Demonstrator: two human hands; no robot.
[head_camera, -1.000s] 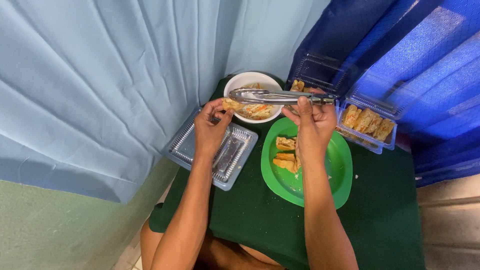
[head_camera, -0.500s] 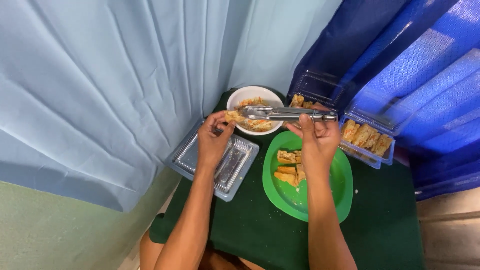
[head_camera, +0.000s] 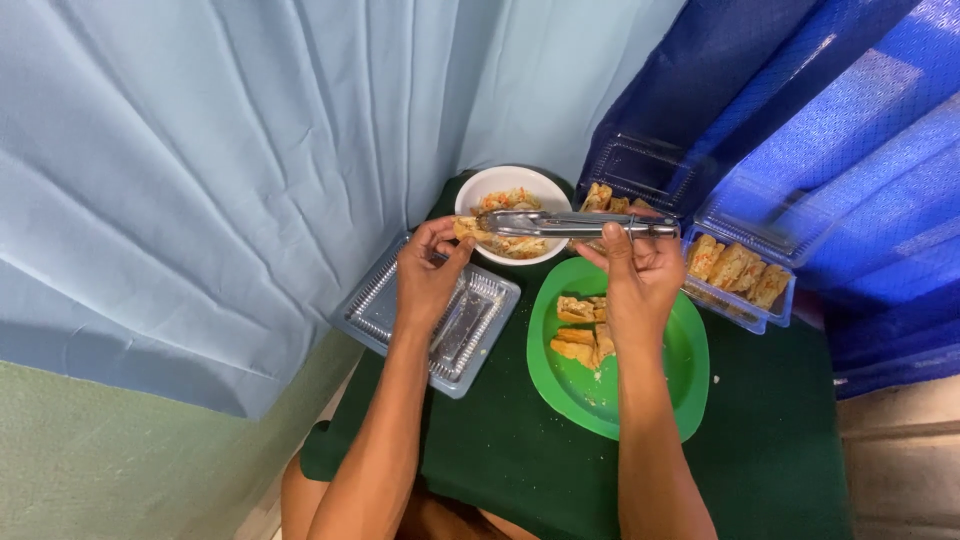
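While right hand (head_camera: 640, 275) grips tongs (head_camera: 560, 224) over white bowl (head_camera: 505, 190), left hand (head_camera: 428, 275) pinches fritter (head_camera: 468, 230); clear tray (head_camera: 385, 300) beneath.

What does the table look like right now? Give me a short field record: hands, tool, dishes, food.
left hand: fingers pinch a fried piece at the tongs' tip, above the clear tray
right hand: grips metal tongs by the handle end, held level over the white bowl
white bowl: holds fried pieces
green plate: several fried pieces on its left half
empty clear tray: left of the plate
open clear boxes: right, filled with fried pieces
surface: dark green cloth
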